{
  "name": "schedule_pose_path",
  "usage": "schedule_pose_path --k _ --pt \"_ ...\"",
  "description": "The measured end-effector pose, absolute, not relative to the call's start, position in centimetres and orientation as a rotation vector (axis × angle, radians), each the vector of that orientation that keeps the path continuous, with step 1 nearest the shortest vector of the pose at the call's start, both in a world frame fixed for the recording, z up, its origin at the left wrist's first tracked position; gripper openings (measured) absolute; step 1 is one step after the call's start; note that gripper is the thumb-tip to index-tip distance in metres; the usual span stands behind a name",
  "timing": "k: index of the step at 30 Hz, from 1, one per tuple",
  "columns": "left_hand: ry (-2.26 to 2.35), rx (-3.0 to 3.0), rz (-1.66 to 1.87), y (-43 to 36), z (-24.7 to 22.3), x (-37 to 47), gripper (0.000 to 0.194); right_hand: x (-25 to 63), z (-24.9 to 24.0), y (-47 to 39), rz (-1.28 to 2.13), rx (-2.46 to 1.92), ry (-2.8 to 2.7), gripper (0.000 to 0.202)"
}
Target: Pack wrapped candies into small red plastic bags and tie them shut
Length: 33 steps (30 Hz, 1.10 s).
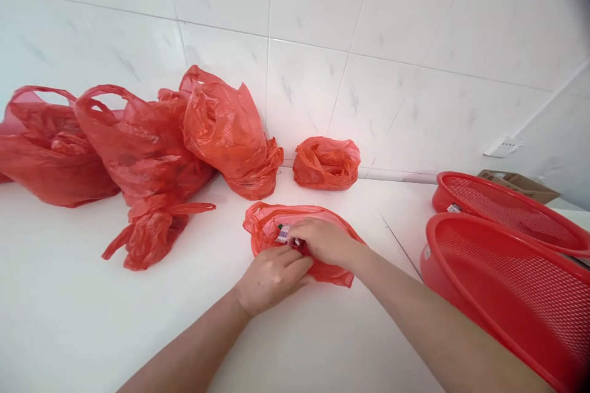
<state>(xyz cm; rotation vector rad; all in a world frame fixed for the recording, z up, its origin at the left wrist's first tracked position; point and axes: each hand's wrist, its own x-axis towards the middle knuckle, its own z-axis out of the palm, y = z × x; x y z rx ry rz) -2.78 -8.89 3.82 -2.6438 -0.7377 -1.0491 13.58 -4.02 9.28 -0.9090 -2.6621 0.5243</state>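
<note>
An open red plastic bag point(332, 216) lies on the white table in front of me. Inside it shows a small packet point(284, 233) with a white and purple label. My left hand point(275, 276) is at the bag's near edge, its fingers curled closed. My right hand point(321, 241) reaches in over the bag from the right, fingers bent together beside the packet. The fingertips of both hands meet over a small dark and white thing that is mostly hidden, so what they grip is unclear.
Several filled red bags point(142, 147) stand at the left along the tiled wall, a small knotted one point(150, 233) before them. Another red bag point(326, 164) sits behind. Two red mesh baskets point(498, 282) and a cardboard box point(520, 185) are at the right on the white table point(69, 307).
</note>
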Motion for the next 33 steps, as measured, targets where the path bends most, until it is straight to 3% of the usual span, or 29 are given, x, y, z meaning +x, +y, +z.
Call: schedule_pose_path --k 4,10,13,19,21,24,30,33 --pt "-0.974 -2.180 -1.386 -8.0 4.4 -4.6 0.026 13.4 7.0 -3.0 0.544 -0.914 -2.740 0.029" --pt "-1.472 -1.887 -1.461 -6.0 4.7 -7.6 0.061 14.7 6.9 -3.5 0.491 -0.827 -2.628 0.052" --pt "-1.621 -1.930 -1.480 -5.5 4.4 -8.2 0.060 15.9 7.7 -4.7 0.456 -0.897 -2.450 0.054" --pt "-2.042 -1.966 -1.649 -5.2 3.5 -8.2 0.055 20.5 7.1 -8.0 0.229 -1.372 -1.888 0.029" --pt "-2.185 -2.004 -1.673 -5.1 3.3 -8.2 0.057 22.0 6.2 -9.0 0.218 -1.546 -1.729 0.041" --pt "-2.319 -2.081 -1.769 -5.2 3.0 -8.0 0.056 23.5 4.8 -10.3 0.386 -1.768 -1.577 0.060" --pt "-2.402 -2.048 -2.115 -4.9 2.8 -7.3 0.033 23.0 3.2 -11.0 1.109 -1.770 -1.434 0.048" --pt "-2.380 -1.946 -2.423 -4.6 2.7 -7.2 0.036 21.9 3.7 -9.9 1.280 -1.643 -1.284 0.038"
